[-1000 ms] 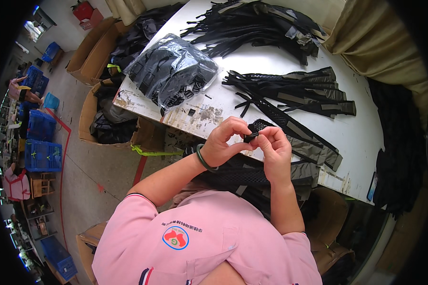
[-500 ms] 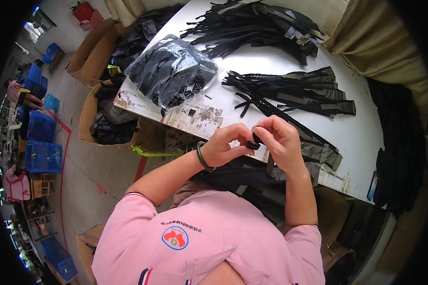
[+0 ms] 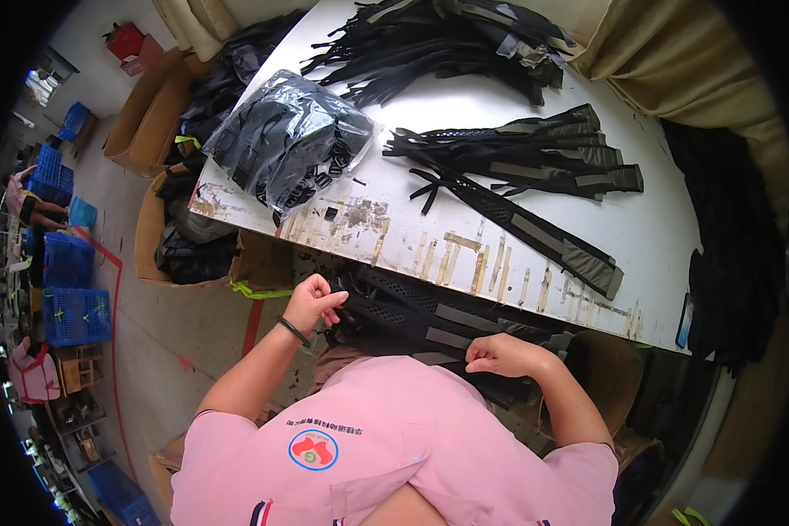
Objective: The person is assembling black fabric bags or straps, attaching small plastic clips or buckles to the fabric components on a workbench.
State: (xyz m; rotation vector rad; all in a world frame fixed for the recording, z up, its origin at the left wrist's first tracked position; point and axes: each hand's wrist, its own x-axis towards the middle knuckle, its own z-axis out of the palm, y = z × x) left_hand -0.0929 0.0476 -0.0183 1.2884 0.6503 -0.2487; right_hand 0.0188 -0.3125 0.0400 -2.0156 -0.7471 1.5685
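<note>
A pile of black mesh straps with grey panels point(image 3: 451, 316) lies across my lap, below the table's front edge. My left hand point(image 3: 314, 303) is closed at the left end of this pile, thumb and fingers pinched at the edge of a black strap. Over the pile's right part, my right hand point(image 3: 502, 356) is closed with its fingers curled in; what they hold, if anything, is hidden. On the table, one long black strap with a grey end point(image 3: 535, 230) lies slanting toward the front right, apart from both hands.
The white table point(image 3: 649, 254) has worn tape strips along its front edge. On it are a clear plastic bag of black parts point(image 3: 294, 145), a fan of black straps point(image 3: 543, 158) and a bigger strap heap point(image 3: 447, 53). Filled cardboard boxes point(image 3: 149, 232) stand left; dark fabric point(image 3: 732, 263) hangs right.
My hands have parted and come down from the table edge to my lap, the left one moving left. The small black piece between them no longer shows. The view has shifted slightly.
</note>
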